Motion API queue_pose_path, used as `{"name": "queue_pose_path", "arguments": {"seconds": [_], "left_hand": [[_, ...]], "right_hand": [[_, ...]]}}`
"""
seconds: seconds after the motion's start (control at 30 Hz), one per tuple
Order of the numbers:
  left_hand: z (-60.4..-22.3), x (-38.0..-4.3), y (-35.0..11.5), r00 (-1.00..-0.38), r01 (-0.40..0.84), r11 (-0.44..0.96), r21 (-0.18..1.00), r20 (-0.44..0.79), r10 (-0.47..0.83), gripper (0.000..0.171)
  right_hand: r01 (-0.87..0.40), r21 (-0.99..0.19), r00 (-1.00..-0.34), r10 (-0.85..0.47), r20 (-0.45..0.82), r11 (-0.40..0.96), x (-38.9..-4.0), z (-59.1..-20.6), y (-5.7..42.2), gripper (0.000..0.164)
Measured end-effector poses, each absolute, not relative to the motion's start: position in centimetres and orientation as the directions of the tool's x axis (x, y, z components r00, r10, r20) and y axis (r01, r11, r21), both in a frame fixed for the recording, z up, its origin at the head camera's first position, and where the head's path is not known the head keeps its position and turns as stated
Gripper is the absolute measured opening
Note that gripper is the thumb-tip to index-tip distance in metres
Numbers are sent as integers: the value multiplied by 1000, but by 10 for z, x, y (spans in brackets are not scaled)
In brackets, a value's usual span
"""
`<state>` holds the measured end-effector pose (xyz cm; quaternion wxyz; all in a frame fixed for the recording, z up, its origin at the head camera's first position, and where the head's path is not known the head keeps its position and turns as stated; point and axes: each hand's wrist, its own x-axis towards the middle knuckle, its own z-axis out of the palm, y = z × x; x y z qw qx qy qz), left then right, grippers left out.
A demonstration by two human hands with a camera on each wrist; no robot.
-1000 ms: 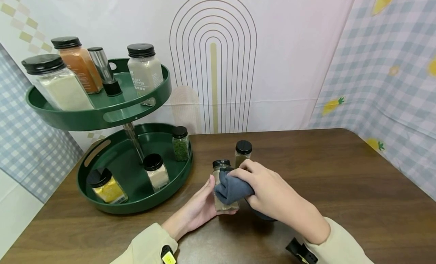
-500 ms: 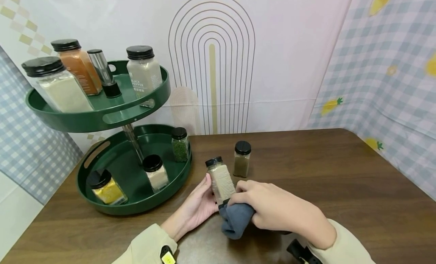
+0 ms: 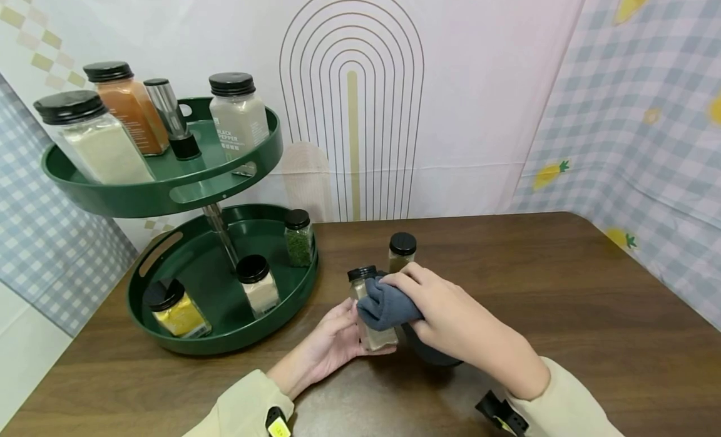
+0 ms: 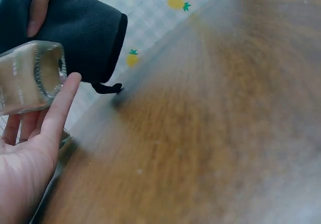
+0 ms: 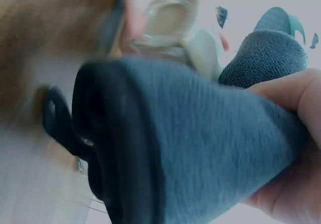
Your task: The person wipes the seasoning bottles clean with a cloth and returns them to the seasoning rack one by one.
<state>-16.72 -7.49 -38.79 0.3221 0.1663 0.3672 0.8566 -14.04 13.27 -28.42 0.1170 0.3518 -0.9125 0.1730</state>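
My left hand (image 3: 323,349) holds a small clear spice jar (image 3: 378,339) with a black lid, tilted above the table. In the left wrist view its index finger reaches along the base of the jar (image 4: 17,81), other fingers beneath. A folded grey-blue cloth (image 3: 387,307) is gripped in my right hand (image 3: 445,312) and lies against the jar's upper side, hiding part of it. The right wrist view shows the bunched cloth (image 5: 210,138) with a dark edge and a hanging loop. Just behind the hands stands another black-lidded spice jar (image 3: 402,252), partly covered by the right hand.
At left stands a green two-tier turntable rack (image 3: 141,196). Its top tier bears several big jars and a metal shaker (image 3: 171,119). Below are a yellow jar (image 3: 179,312), a pale jar (image 3: 259,285) and a green-herb jar (image 3: 298,238). A patterned cloth backdrop (image 3: 479,111) closes off the table's back.
The cloth slid from the jar's upper part down to its base, baring the label, then came back up over it. The jar tilted left and back slightly; the left hand kept its hold.
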Motion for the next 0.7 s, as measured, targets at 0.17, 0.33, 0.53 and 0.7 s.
{"name": "queue_pose_path", "arguments": {"seconds": [0.17,0.33,0.53,0.7], "left_hand": [[-389,-168,-76,-765,-440,-557,705,31,644,35],[-387,-171,-78,-798,-469,-565,679,-51,601,42],[-385,-171,-76,-761,-527,-513,678,-108,639,52],[-387,-168,-75,-704,-509,-469,722,-35,710,44]], "right_hand": [[-712,-242,-702,-668,248,658,-136,-284,134,55],[-727,-277,-675,-729,114,629,-132,-280,136,54],[-720,-305,-667,-742,60,623,-132,-272,143,53],[-658,-293,-752,-628,202,694,-136,-266,152,51]]}}
